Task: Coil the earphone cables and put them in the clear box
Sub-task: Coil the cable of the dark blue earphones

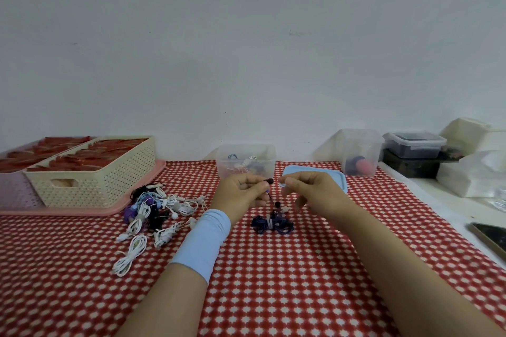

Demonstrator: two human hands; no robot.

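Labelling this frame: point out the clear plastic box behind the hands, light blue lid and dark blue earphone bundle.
clear plastic box (228, 170): head view, front wall.
light blue lid (335, 176): head view, right part.
dark blue earphone bundle (260, 223): head view, left loops.

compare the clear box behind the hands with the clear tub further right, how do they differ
The clear box is low and wide; the clear tub is taller and narrower. The clear box holds coiled cables; the clear tub holds a pink lump and something dark. Both are see-through plastic, upright near the wall.
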